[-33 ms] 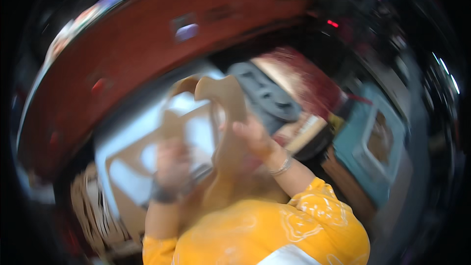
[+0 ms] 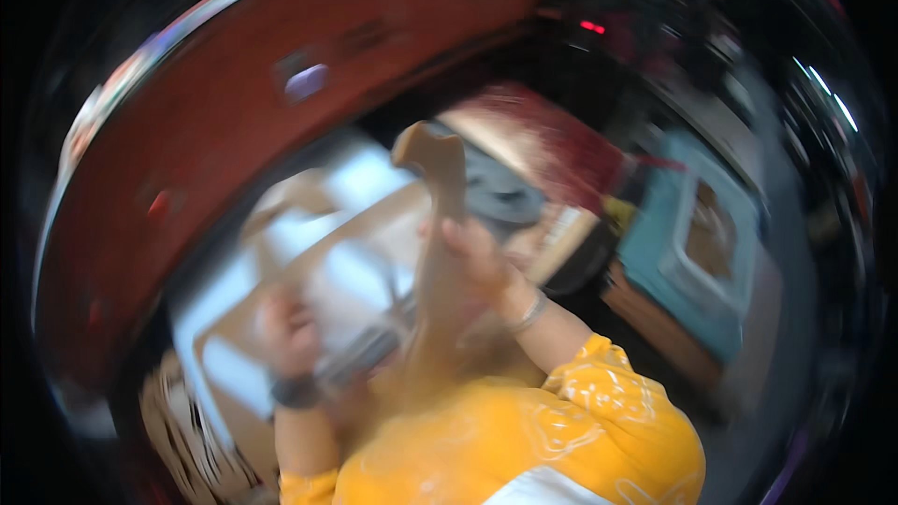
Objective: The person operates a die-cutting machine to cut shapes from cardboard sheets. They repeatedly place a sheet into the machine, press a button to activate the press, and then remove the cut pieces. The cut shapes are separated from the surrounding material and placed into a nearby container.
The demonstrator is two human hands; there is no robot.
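Compared with the earlier frame, the tan curved board stands more upright and narrower to the camera, its hooked top end raised higher against the dark background; the left hand sits lower and further left.

Right hand: the grip is closed around the board at about mid-length, fingers wrapped over its right edge. The board runs up from the yellow-sleeved lap to the hooked tip, so most of its upper half projects above the grip and the lower half extends below it toward the body.

Left hand: it rests near a dark, elongated object just to its right. Motion blur prevents a reading of whether the fingers are pinching it, pressed shut, or spread; cannot tell. A dark band sits on that wrist.

Progress, as a judgement: the board is lifted and under control in one hand, held on edge for work. No finished mark, cut or joint is discernible, so the work on the board appears to be at an early or middle stage.

Behind the hands lies a pale frame with white panels. A grey bundle lies beyond the board. Further right stands a teal box. A red wall curves across the upper left.
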